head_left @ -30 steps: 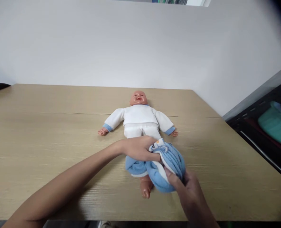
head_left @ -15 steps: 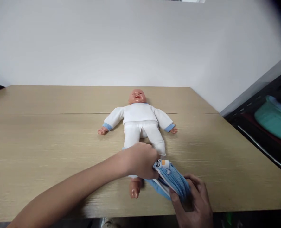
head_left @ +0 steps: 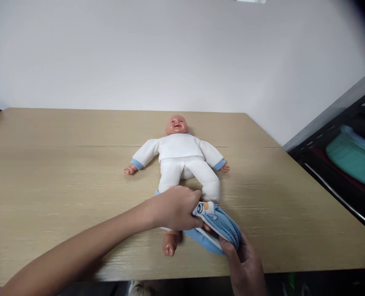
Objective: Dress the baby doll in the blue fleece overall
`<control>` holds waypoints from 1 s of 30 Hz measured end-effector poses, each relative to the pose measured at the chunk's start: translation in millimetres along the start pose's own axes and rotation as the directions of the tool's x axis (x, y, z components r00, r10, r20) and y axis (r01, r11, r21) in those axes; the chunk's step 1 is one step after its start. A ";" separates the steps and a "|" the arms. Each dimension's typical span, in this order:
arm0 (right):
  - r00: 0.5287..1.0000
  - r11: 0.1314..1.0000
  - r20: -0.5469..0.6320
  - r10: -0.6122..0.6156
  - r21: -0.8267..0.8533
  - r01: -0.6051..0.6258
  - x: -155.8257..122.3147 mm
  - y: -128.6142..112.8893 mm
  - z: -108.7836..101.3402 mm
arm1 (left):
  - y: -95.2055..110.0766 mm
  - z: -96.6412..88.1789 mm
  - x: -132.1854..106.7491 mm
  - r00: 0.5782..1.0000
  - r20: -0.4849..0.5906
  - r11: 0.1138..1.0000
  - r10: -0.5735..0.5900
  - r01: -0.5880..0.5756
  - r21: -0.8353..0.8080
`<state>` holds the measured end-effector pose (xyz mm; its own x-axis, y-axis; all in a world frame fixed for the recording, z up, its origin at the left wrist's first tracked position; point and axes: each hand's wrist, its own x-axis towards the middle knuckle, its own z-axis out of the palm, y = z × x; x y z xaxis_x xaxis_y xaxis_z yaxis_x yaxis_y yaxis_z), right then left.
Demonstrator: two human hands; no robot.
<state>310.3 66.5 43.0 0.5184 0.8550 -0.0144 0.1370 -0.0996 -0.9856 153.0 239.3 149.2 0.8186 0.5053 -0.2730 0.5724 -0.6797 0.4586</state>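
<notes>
A baby doll [head_left: 182,148] in white clothes with blue cuffs lies on its back, head toward the wall. Blue pants [head_left: 228,224] with a small picture patch are bunched around the foot of its leg on the right. My left hand [head_left: 179,207] is closed on the waist edge of the pants, just below the doll's knees. On their right side, my right hand [head_left: 244,255] grips the gathered fabric, thumb on top. Some blue cloth also shows around the doll's other leg, whose bare foot [head_left: 170,243] sticks out. Part of the right-hand foot shows inside the opening.
The doll lies on a light wooden table [head_left: 61,185] whose near edge runs below my hands. A white wall [head_left: 139,53] stands behind it. To the right, a dark rack [head_left: 330,164] holds folded green cloth [head_left: 352,156].
Both hands have shifted slightly left with the pants. The pants' opening has come closer around the doll's right-hand foot, and that leg has bent a little outward.
</notes>
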 end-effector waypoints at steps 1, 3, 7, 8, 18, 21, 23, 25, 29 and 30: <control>1.000 1.000 0.012 0.005 0.021 -0.005 1.6 -0.4 0.4 | -1.3 -0.3 -1.5 1.000 -0.005 0.999 0.004 -0.004 -0.034; 0.999 0.997 0.015 0.035 0.065 -0.036 4.0 0.0 1.7 | -3.7 -0.3 -4.3 0.999 -0.026 0.996 0.028 -0.030 -0.079; 0.996 0.986 0.027 0.080 0.144 -0.083 9.8 3.4 4.9 | -9.6 2.1 -7.3 0.991 -0.090 0.984 0.101 -0.113 -0.141; 0.997 0.983 0.035 0.063 0.171 -0.069 11.9 3.4 6.0 | -11.6 3.0 -7.7 0.986 -0.109 0.976 0.128 -0.145 -0.162; 0.975 0.967 0.191 -0.114 0.247 0.065 43.4 -11.9 2.2 | -24.2 6.8 -11.3 0.931 -0.203 0.897 0.303 -0.350 -0.271; 0.937 0.982 0.301 -0.176 0.118 0.147 60.6 -15.8 -9.8 | -23.1 10.1 -12.5 0.915 -0.220 0.898 0.338 -0.384 -0.217; 0.910 0.979 0.364 -0.200 0.032 0.203 71.6 -20.5 -16.2 | -21.5 13.2 -14.1 0.923 -0.239 0.928 0.302 -0.342 -0.149; 0.888 0.962 0.402 -0.225 -0.052 0.268 80.5 -26.3 -20.4 | -20.1 15.5 -16.3 0.931 -0.274 0.956 0.242 -0.277 -0.094; 0.847 0.897 0.446 -0.290 -0.182 0.403 90.6 -36.1 -23.3 | -20.7 16.3 -21.0 0.922 -0.362 0.980 0.137 -0.181 -0.089; 0.837 0.886 0.461 -0.295 -0.197 0.420 91.9 -37.8 -23.4 | -21.5 16.3 -22.0 0.916 -0.387 0.981 0.108 -0.161 -0.108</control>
<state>372.6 136.9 82.8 0.0043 0.9796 0.2007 0.5056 0.1710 -0.8456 123.4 234.1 131.6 0.7936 0.5952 0.1262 0.4249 -0.6906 0.5853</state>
